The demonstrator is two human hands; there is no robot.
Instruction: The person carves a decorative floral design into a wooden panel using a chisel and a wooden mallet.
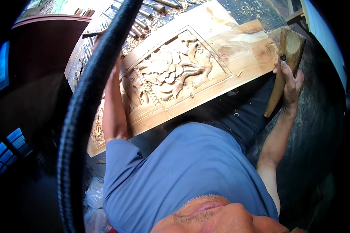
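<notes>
A pale wooden panel carved with flowers and leaves lies at a slant across the bench in front of me. At its right end, my right hand is closed around a wooden mallet, the thumb lying near the mallet's head and the handle slanting down toward me. My left arm reaches over the panel's left part. At the far left, my left hand, partly hidden behind a thick dark cable, appears closed on a thin dark-handled tool that sticks out to the left.
Several carving chisels lie among wood shavings at the bench's far side. The braided cable crosses the view from top to bottom. A clear plastic bag sits at the lower left. My lap is right below the panel's near edge.
</notes>
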